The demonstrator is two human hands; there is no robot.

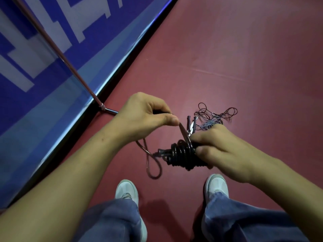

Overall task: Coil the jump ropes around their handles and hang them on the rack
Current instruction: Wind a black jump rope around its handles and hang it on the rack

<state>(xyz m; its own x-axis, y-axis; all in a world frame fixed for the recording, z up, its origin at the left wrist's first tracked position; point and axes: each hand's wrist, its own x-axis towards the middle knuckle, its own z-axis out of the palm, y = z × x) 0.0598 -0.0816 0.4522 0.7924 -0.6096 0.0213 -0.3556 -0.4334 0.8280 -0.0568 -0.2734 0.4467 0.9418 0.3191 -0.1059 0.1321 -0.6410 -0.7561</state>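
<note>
Our right hand (220, 151) grips the coil (183, 154), handles (160, 152) lying left to right — our left hand (145, 114) pinches the free rope (183, 131) just up-left of it, so we judge the next wrap crosses that axis

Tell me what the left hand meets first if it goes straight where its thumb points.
Probably the right hand, which grips the coiled jump rope; the loose handles in that line seem lower, on the floor, but depth is unclear.
</note>
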